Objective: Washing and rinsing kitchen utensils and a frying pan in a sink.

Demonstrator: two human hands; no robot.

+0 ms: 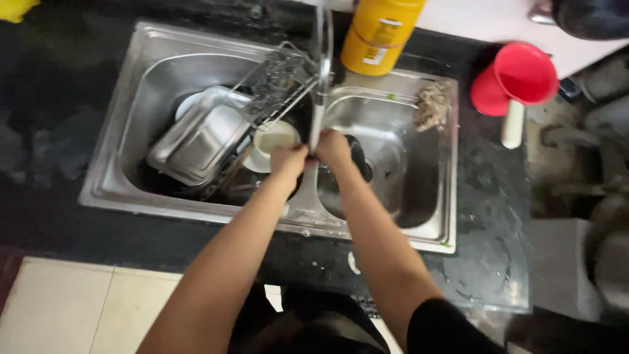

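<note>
Both my hands meet under the tap's stream point(316, 128) above the divider of a double steel sink point(118, 141). My left hand point(288, 159) and my right hand point(333, 147) are pressed close together with fingers curled. Whether they hold anything is hidden. A curved steel tap point(324, 52) pours water onto them. Just behind my left hand sits a pale bowl point(274, 139). A dark item point(357, 154) lies in the right basin beside my right hand.
The left basin holds an upturned steel tray point(200, 137), a wire rack point(275, 82) and plates. A yellow bottle point(377, 33) stands behind the sink. A fibrous scrubber point(431, 105) rests on the right rim. A red scoop point(517, 75) lies on the black counter point(488, 216).
</note>
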